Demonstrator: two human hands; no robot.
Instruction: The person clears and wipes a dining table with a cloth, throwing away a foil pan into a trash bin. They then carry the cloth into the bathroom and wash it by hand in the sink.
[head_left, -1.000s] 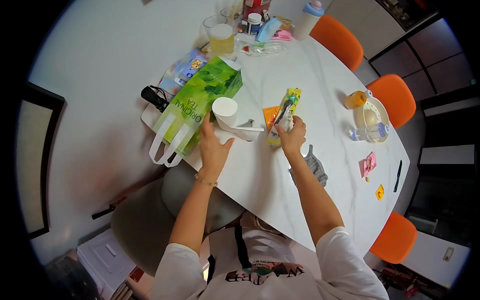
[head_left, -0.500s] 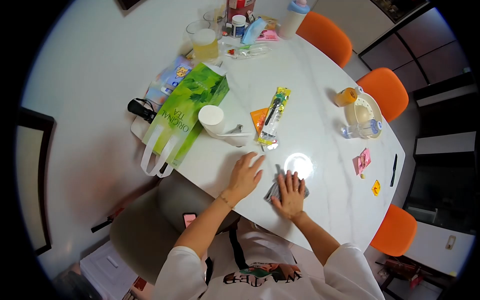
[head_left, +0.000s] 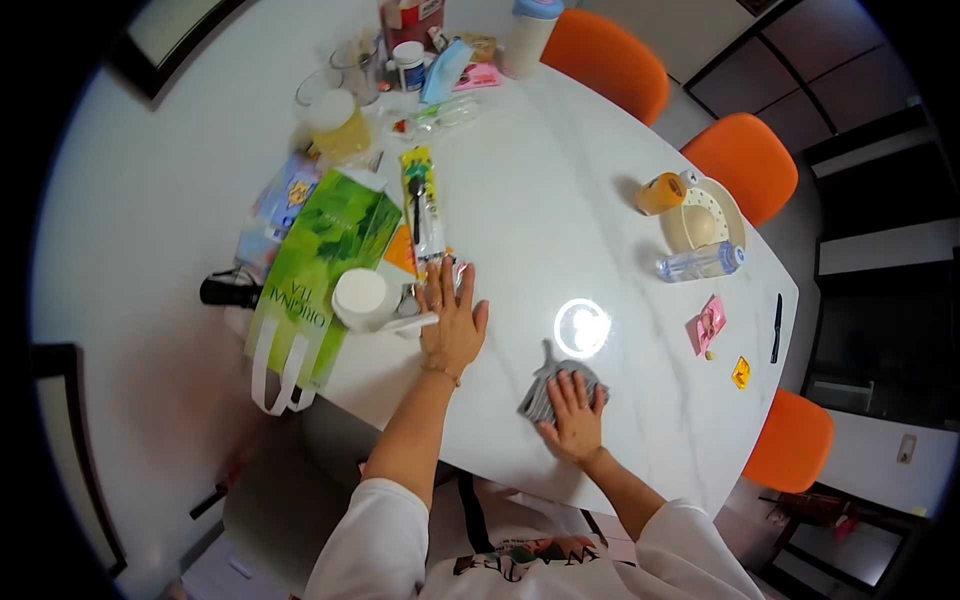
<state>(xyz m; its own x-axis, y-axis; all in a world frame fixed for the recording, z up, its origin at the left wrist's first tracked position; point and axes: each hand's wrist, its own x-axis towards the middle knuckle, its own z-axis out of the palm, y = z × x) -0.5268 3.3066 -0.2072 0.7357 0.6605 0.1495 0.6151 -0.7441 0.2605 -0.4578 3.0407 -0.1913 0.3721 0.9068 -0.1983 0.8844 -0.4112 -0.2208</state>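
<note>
My left hand [head_left: 455, 325] lies with fingers stretched out on the white table, at the lower end of a clear-and-yellow packet [head_left: 428, 215] with a black item showing inside. An orange packet [head_left: 400, 250] lies partly under it. Left of that hand is a white round-topped container [head_left: 362, 297] with a white piece reaching to my fingers; whether they touch is unclear. A green paper bag [head_left: 325, 245] lies beyond it. My right hand [head_left: 574, 415] rests flat, fingers extended, on a crumpled grey cloth [head_left: 538, 400], covering part of it.
A cream basket [head_left: 735, 212] sits at the right with an orange-capped jar [head_left: 660, 194] and a clear bottle [head_left: 700, 262]. Nearby are a pink wrapper [head_left: 710, 325], a yellow sachet [head_left: 741, 373] and a black knife [head_left: 777, 328]. Cups, a pitcher [head_left: 340, 130] and bottles stand far left.
My left hand has moved forward and left, and the clear-and-yellow packet and orange packet have shifted left towards the green bag. My right hand stays on the cloth. The view has turned.
</note>
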